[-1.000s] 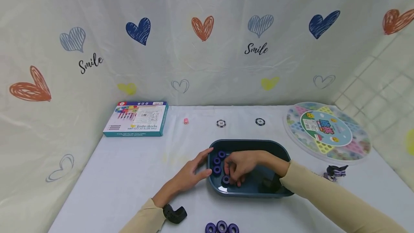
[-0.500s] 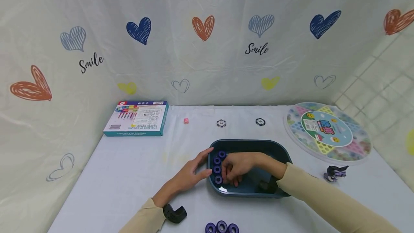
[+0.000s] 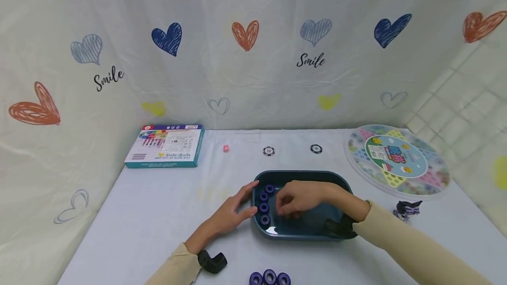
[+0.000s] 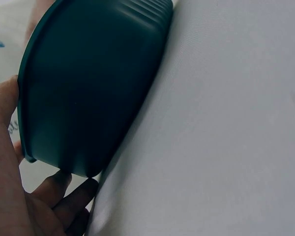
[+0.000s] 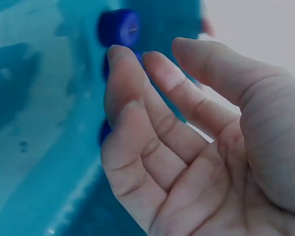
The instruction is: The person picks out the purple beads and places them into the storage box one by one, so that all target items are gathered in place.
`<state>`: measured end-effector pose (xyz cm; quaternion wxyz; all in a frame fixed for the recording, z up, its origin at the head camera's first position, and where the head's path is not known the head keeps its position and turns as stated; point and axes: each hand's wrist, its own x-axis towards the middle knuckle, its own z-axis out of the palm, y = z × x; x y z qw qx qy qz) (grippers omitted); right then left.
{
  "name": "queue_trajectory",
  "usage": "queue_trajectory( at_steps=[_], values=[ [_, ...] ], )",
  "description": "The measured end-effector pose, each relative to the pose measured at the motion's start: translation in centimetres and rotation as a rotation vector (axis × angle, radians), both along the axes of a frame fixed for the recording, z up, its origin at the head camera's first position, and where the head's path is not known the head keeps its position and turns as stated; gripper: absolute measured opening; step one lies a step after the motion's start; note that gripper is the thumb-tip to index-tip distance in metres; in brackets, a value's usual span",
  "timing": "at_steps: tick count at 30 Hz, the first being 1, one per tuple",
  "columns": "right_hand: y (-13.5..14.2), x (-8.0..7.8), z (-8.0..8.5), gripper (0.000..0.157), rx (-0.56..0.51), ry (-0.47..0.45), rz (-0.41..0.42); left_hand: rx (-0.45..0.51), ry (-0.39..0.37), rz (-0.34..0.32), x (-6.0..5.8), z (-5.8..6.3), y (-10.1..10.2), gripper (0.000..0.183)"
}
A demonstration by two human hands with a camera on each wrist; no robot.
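A dark teal tray (image 3: 313,217) lies on the white table. Several small purple ring-shaped pieces (image 3: 265,219) stand in a line along its left inner wall. My left hand (image 3: 231,214) touches the outside of the tray's left end, thumb and index finger spread; in the left wrist view, its fingertips (image 4: 64,179) meet the tray's outer wall. Over the tray's floor is my right hand (image 3: 303,198), just right of the line of pieces. The right wrist view shows its fingers (image 5: 132,147) loosely bent, with nothing between them and the thumb.
Three more purple ring-shaped pieces (image 3: 270,277) stand at the table's near edge. Behind the tray lie two chips (image 3: 269,151) and a small pink object (image 3: 226,148). A flat box (image 3: 164,146) is back left; a round game board (image 3: 396,157) and a dark figurine (image 3: 408,209) are right.
The nearest purple piece slid left into line with the others. My right hand let go of it and drew slightly back to the right. The left hand stayed at the tray's end.
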<state>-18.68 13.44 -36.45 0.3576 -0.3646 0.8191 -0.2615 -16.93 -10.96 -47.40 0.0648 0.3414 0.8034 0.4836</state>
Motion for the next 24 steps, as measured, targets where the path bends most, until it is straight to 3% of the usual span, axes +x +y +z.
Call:
queue_trajectory(
  at_steps=[4, 11, 17, 19, 24],
  values=[
    [0.7, 1.5, 1.3, 0.007, -0.069, 0.073, -0.004, 0.016, -0.024, 0.006, -0.2, -0.4, 0.0, 0.062],
    [1.7, 5.9, 1.6, 0.009, -0.126, 0.156, -0.019, 0.037, -0.010, -0.015, 1.1, 2.5, 0.2, 0.061],
    [1.7, 10.2, -0.3, 0.009, -0.059, 0.127, -0.018, 0.033, -0.008, -0.007, 0.4, 1.0, 0.2, 0.062],
    [1.8, 11.3, -1.4, 0.011, -0.011, 0.098, -0.024, 0.027, -0.012, -0.011, 0.5, 1.3, 0.3, 0.062],
    [2.5, 12.5, -3.5, 0.012, -0.004, 0.054, -0.032, 0.024, -0.033, -0.018, 1.4, 3.2, 0.3, 0.061]
  ],
)
